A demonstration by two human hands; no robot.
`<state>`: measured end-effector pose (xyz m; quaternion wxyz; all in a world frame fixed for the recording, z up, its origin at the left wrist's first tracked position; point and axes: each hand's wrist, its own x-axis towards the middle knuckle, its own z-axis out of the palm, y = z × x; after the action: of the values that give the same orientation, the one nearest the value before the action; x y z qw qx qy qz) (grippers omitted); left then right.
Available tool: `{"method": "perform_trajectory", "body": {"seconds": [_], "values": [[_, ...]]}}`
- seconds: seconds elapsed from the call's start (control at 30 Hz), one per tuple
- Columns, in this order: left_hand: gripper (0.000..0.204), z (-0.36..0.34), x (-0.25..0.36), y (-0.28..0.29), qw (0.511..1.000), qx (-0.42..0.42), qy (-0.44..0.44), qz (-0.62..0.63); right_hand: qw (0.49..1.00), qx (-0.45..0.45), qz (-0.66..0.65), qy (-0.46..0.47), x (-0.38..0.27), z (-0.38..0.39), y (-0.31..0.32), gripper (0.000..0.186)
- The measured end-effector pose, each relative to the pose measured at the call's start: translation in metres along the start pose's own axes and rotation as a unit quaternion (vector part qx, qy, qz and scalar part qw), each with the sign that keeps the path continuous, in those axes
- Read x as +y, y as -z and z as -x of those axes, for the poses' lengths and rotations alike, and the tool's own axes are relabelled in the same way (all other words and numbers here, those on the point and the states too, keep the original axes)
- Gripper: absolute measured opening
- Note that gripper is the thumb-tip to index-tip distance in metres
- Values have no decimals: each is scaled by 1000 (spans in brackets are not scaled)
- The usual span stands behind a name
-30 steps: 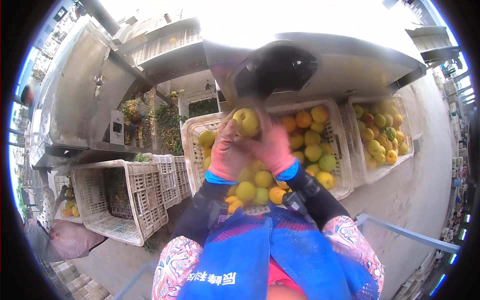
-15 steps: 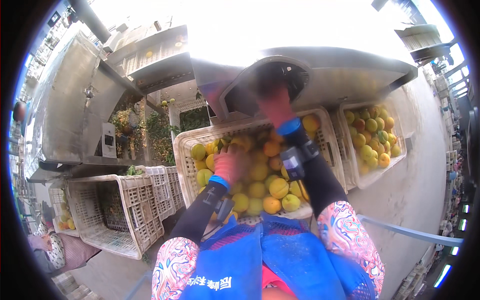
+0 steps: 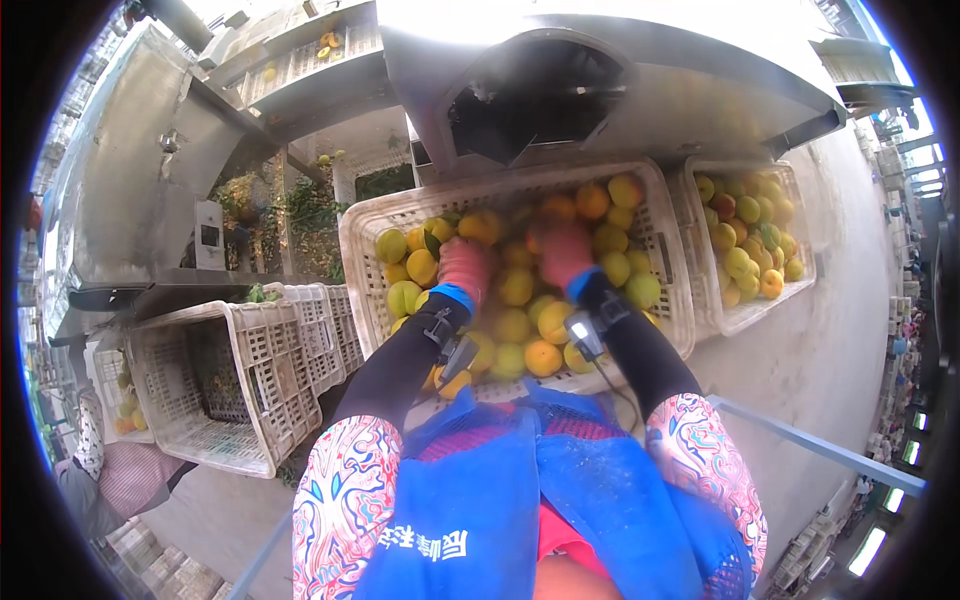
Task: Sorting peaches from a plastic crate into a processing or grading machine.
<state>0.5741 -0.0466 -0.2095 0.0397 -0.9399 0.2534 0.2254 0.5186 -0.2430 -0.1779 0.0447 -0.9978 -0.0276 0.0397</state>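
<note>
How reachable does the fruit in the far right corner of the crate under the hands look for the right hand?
Most likely yes: the right hand is inside that crate, left of the corner fruit, whose top looks uncovered; only neighbouring fruit sits between.

Head feed, as it reaches me: bright overall, light strongest at the top, where the metal housing (image 3: 725, 88) burns out to white beyond the far edge of the crate (image 3: 682, 300); deep shadow in the housing's opening (image 3: 520, 100); left hand (image 3: 466, 267) and right hand (image 3: 567, 256) both blurred; fruit (image 3: 543, 358) toward the crate's near edge comparatively sharp; white glint on the wrist device (image 3: 583, 332); straight lines bowed, corners black, violet-blue fringing along the rim.
</note>
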Motion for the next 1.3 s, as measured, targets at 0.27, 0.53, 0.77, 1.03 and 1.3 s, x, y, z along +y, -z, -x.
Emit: {"method": "perform_trajectory", "body": {"seconds": [0.27, 0.53, 0.77, 1.03, 1.3], "values": [[58, 68, -31, 53, 742, -27, -4, 670, 750, -12, -653, -107, -14, 26, 79, 43], [74, 117, -21, 103, 124, -77, -219, 965, 550, 0, -835, 19, -66, 28, 117, 70], [76, 107, -32, 128, 136, -8, -229, 964, 866, 227, -445, -4, -91, 4, 161, 87], [60, 99, -47, 116, 70, 23, -217, 973, 873, 409, -262, 45, -74, -71, 159, 68], [65, 93, -42, 136, 74, -38, -192, 978, 943, 214, -250, -56, -67, -97, 167, 55]]}}
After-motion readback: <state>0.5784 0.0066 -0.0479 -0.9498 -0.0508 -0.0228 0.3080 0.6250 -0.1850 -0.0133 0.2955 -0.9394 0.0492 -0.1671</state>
